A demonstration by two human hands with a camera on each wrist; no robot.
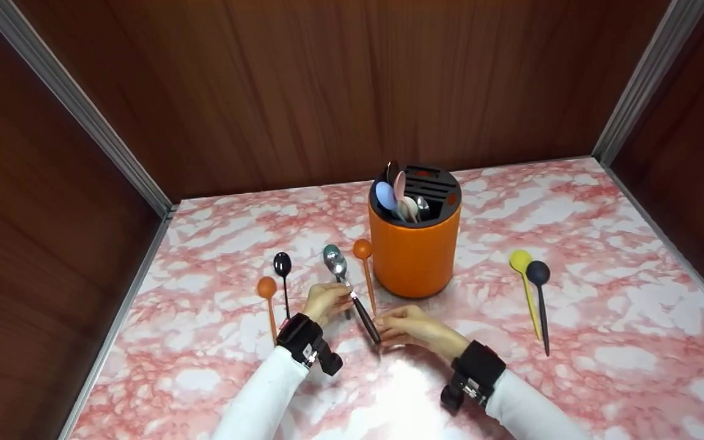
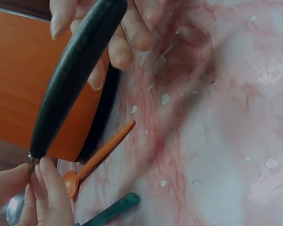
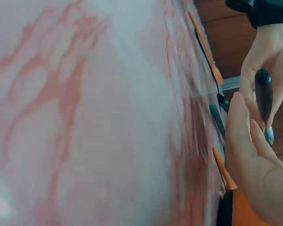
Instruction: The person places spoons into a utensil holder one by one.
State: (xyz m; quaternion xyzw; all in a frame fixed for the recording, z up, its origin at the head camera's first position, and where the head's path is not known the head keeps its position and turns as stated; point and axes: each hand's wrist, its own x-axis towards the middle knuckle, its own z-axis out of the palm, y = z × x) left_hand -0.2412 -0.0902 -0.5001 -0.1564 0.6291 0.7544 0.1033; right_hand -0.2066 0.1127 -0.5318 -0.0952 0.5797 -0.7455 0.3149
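Observation:
My left hand [image 1: 324,300] pinches a metal spoon with a black handle [image 1: 365,319] at its neck, thumb against fingertips. The shiny bowl points away and the handle slants toward my right hand [image 1: 419,328]. Its fingers are spread and loosely bent beside the handle's end, gripping nothing; in the left wrist view they show behind the black handle [image 2: 75,80]. A green spoon [image 1: 331,249] lies partly hidden beneath the held one. Beside it lies an orange spoon [image 1: 362,249], close to the orange utensil holder [image 1: 413,260].
Several spoons stand in the holder's black slotted top [image 1: 431,183]. To the left lie a black spoon [image 1: 282,264] and another orange spoon [image 1: 267,287]. At right lie a yellow spoon [image 1: 520,261] and a dark grey spoon [image 1: 538,273]. Wooden panels [image 1: 303,91] enclose the marbled table.

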